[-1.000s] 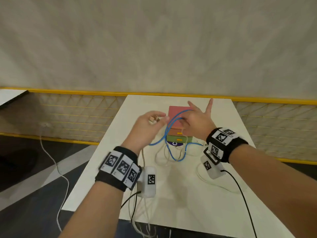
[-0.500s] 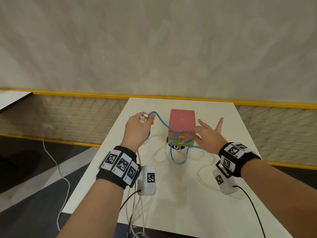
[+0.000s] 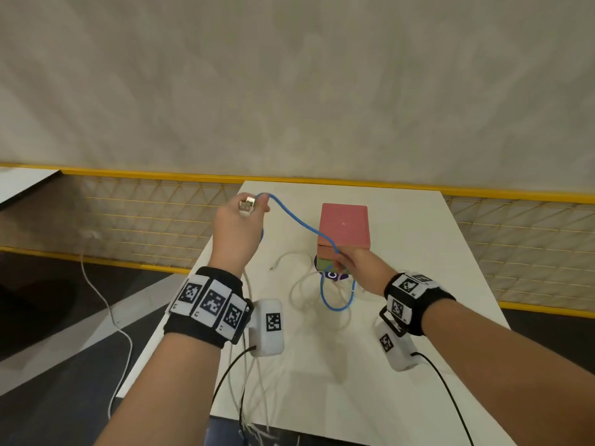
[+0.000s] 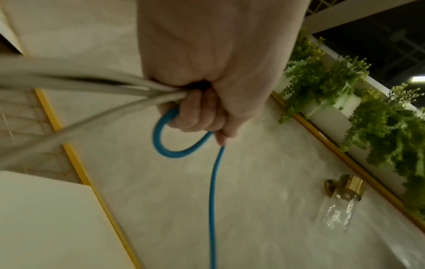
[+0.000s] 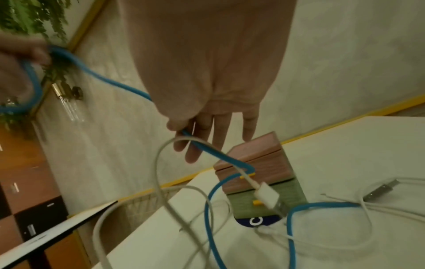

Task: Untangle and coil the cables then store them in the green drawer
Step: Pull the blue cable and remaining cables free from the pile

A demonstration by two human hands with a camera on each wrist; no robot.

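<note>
My left hand [image 3: 252, 206] is raised over the table's left edge, gripping a silver plug [image 3: 246, 206], the blue cable [image 3: 299, 222] and white cables. In the left wrist view the left hand [image 4: 202, 118] is a fist round a blue cable [image 4: 164, 145] loop and white cables [image 4: 92, 87]. The blue cable sags across to my right hand [image 3: 341, 260], which pinches it in front of the drawer stack [image 3: 344, 223]. In the right wrist view, thumb and forefinger of the right hand [image 5: 181, 132] pinch the blue cable [image 5: 220, 156]; the other fingers are straight. The green drawer [image 5: 292, 193] is the lowest one and is closed.
White cables [image 3: 301, 296] and a blue loop [image 3: 335, 305] lie tangled on the white table [image 3: 418, 252] before the stack. A white plug [image 5: 266, 196] hangs in front of the drawers, and a silver plug [image 5: 381, 190] lies to the right. More white cables hang over the table's near edge.
My left hand has moved left and away, carrying the plug and drawing out the blue cable. My right hand, open over the drawers before, now pinches the blue cable.
</note>
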